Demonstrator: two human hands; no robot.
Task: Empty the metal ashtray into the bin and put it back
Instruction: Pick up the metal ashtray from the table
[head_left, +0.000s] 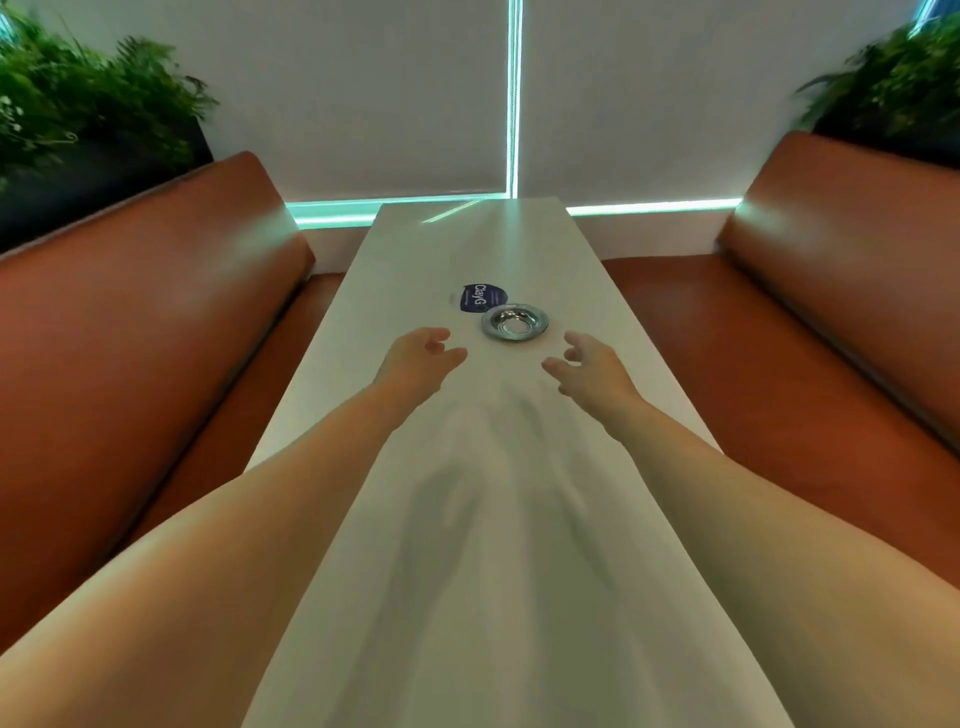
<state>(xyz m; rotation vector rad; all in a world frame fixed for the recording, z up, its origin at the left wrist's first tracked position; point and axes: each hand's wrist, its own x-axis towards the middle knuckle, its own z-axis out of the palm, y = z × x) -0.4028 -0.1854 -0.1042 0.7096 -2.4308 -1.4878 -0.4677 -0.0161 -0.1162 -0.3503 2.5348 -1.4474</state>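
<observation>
A round shiny metal ashtray (514, 322) sits on the long white table (483, 519), near its middle. Its bowl looks bare, with only reflections inside. My left hand (422, 358) hovers just left of and nearer than the ashtray, fingers apart and holding nothing. My right hand (589, 366) hovers to the ashtray's right, also with fingers spread and nothing in it. Neither hand touches the ashtray. No bin is in view.
A dark blue round sticker or coaster (480, 297) with white lettering lies just behind-left of the ashtray. Brown leather benches (156, 322) (831, 291) flank the table. Green plants (78, 109) stand behind each bench back. A white wall with a lit strip closes the far end.
</observation>
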